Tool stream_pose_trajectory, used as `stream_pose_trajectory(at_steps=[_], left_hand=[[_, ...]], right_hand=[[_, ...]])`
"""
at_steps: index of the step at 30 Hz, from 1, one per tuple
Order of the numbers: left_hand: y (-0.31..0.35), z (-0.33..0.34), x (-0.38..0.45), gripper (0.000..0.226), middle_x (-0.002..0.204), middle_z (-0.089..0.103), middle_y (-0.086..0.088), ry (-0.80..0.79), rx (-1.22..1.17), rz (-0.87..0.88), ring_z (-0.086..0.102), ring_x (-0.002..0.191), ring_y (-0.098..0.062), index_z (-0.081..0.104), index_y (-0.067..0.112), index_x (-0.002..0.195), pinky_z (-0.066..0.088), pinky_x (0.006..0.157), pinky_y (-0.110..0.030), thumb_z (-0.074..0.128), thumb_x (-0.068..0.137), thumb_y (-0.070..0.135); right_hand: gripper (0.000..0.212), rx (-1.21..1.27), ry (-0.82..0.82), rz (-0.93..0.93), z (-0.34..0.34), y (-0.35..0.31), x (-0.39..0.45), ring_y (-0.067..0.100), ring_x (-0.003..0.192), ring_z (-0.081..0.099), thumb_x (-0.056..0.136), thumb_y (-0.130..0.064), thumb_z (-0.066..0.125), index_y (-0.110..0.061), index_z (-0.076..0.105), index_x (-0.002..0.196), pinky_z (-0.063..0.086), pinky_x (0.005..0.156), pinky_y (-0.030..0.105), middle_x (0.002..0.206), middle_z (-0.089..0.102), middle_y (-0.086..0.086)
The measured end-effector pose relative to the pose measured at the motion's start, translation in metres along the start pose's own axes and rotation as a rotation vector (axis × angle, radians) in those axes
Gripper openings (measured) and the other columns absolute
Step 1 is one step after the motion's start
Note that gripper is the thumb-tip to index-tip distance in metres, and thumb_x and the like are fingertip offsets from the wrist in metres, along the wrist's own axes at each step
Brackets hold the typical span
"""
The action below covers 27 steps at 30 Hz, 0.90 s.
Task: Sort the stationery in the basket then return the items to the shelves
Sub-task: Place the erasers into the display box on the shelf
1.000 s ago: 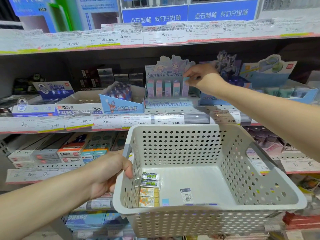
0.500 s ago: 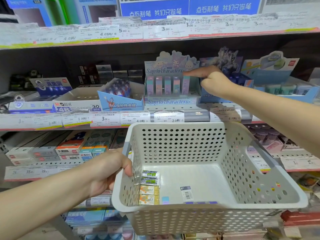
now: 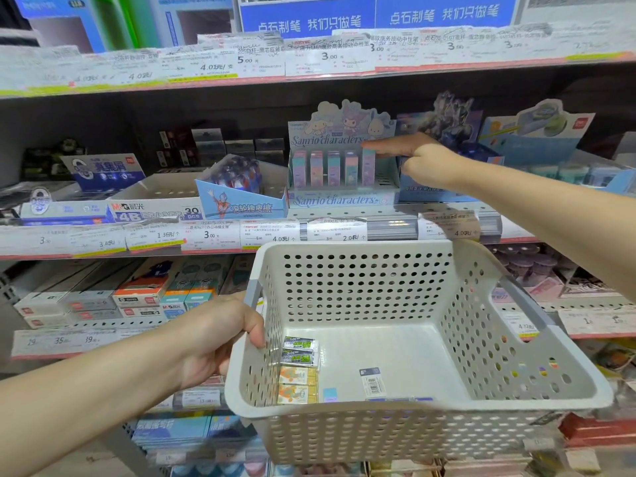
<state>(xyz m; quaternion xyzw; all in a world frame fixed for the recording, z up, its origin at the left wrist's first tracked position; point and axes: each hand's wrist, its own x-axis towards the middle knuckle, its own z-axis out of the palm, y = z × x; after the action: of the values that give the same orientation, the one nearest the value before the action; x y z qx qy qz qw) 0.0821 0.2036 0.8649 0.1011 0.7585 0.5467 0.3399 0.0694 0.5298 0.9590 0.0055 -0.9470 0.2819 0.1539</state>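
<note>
**Erasers going back, basket nearly done**

The left hand point(image 3: 220, 342) grips the side rim of the white perforated basket point(image 3: 516, 339), fingers curled over the edge and thumb outside, holding it level in front of the shelves. Inside, against the left wall, lie two green-labelled erasers point(image 3: 300, 351) and two yellow-orange erasers point(image 3: 296, 385), with a barcoded pack point(image 3: 372, 382) near the middle. They look light, stiff and sleeve-wrapped, so a pinch across the narrow sides should lift each without slipping.

The right hand point(image 3: 418, 156) reaches out to the Sanrio display box point(image 3: 344, 187) on the middle shelf point(image 3: 447, 235); its forefinger lies straight on top of the rightmost pastel eraser point(image 3: 368, 166), the other fingers curled under. It seems to hold nothing, though the palm is hidden. The arm is extended, wrist level.
</note>
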Motion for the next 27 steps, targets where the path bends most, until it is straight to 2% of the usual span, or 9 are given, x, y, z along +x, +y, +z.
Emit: stream_pose_trajectory(at_steps=[3, 6, 9, 12, 14, 18, 20, 22, 27], left_hand=[[0.000, 0.000, -0.001, 0.045, 0.070, 0.069, -0.017, -0.008, 0.003, -0.008, 0.063, 0.065, -0.034, 0.066, 0.009, 0.082, 0.039, 0.089, -0.049, 0.051, 0.041, -0.003], [-0.001, 0.000, 0.000, 0.048, 0.070, 0.069, -0.017, -0.018, 0.016, -0.001, 0.063, 0.066, -0.034, 0.066, 0.008, 0.085, 0.040, 0.086, -0.048, 0.050, 0.041, -0.003], [0.000, 0.000, 0.001, 0.049, 0.069, 0.069, -0.015, -0.013, 0.007, -0.005, 0.061, 0.070, -0.035, 0.066, 0.011, 0.085, 0.042, 0.080, -0.045, 0.050, 0.041, -0.003], [-0.002, -0.001, 0.004, 0.052, 0.080, 0.064, -0.020, -0.003, -0.006, -0.016, 0.057, 0.077, -0.037, 0.065, 0.011, 0.089, 0.040, 0.081, -0.045, 0.051, 0.041, -0.003], [-0.003, -0.002, 0.006, 0.055, 0.085, 0.060, -0.021, -0.009, -0.002, -0.015, 0.055, 0.077, -0.035, 0.064, 0.011, 0.093, 0.041, 0.072, -0.041, 0.051, 0.040, -0.001], [-0.001, -0.003, 0.008, 0.058, 0.085, 0.057, -0.020, 0.004, -0.010, -0.028, 0.052, 0.077, -0.034, 0.063, 0.010, 0.096, 0.039, 0.066, -0.035, 0.051, 0.040, 0.000], [-0.002, -0.004, 0.008, 0.062, 0.089, 0.056, -0.020, 0.012, -0.008, -0.032, 0.050, 0.081, -0.036, 0.063, 0.009, 0.100, 0.035, 0.072, -0.039, 0.052, 0.039, 0.000], [-0.001, -0.005, 0.009, 0.062, 0.091, 0.056, -0.020, 0.018, -0.011, -0.029, 0.048, 0.083, -0.037, 0.064, 0.010, 0.099, 0.031, 0.076, -0.041, 0.052, 0.039, -0.001], [0.002, -0.004, 0.007, 0.053, 0.085, 0.058, -0.021, 0.025, -0.016, -0.019, 0.048, 0.082, -0.037, 0.066, 0.012, 0.089, 0.030, 0.076, -0.040, 0.051, 0.040, -0.002]], right_hand=[[0.083, -0.024, -0.028, -0.017, 0.001, 0.002, 0.000, 0.010, 0.133, 0.040, 0.075, 0.025, 0.022, -0.021, 0.044, 0.140, 0.032, 0.062, -0.010, 0.147, 0.041, -0.001], [0.081, 0.058, -0.010, -0.008, 0.000, 0.004, 0.003, 0.013, 0.131, 0.043, 0.075, 0.027, 0.021, -0.016, 0.046, 0.139, 0.036, 0.063, -0.007, 0.145, 0.043, 0.001], [0.070, 0.131, -0.005, 0.010, 0.001, 0.007, 0.006, 0.016, 0.130, 0.044, 0.076, 0.028, 0.023, -0.005, 0.048, 0.133, 0.038, 0.074, -0.005, 0.139, 0.048, 0.002], [0.061, 0.128, 0.012, 0.025, 0.005, 0.013, 0.013, 0.017, 0.131, 0.044, 0.076, 0.028, 0.026, -0.010, 0.048, 0.117, 0.037, 0.089, 0.010, 0.134, 0.052, 0.005], [0.060, 0.139, 0.008, 0.021, 0.005, 0.016, 0.016, 0.019, 0.131, 0.045, 0.074, 0.028, 0.026, -0.013, 0.048, 0.112, 0.035, 0.094, 0.019, 0.132, 0.053, 0.007], [0.065, 0.133, 0.012, 0.004, 0.002, 0.010, 0.012, 0.015, 0.125, 0.049, 0.074, 0.029, 0.025, -0.004, 0.052, 0.124, 0.042, 0.082, 0.007, 0.135, 0.052, 0.008], [0.074, 0.081, -0.006, -0.033, 0.003, 0.007, 0.008, 0.012, 0.128, 0.045, 0.073, 0.028, 0.024, -0.008, 0.054, 0.130, 0.039, 0.093, 0.005, 0.139, 0.049, 0.004], [0.079, 0.049, -0.009, -0.060, 0.004, 0.006, 0.006, 0.013, 0.134, 0.040, 0.071, 0.028, 0.023, -0.012, 0.054, 0.131, 0.032, 0.103, 0.012, 0.142, 0.046, 0.003], [0.078, 0.041, -0.009, -0.054, 0.003, 0.002, 0.003, 0.013, 0.137, 0.037, 0.073, 0.027, 0.024, -0.014, 0.054, 0.132, 0.028, 0.104, 0.015, 0.144, 0.045, 0.002]])
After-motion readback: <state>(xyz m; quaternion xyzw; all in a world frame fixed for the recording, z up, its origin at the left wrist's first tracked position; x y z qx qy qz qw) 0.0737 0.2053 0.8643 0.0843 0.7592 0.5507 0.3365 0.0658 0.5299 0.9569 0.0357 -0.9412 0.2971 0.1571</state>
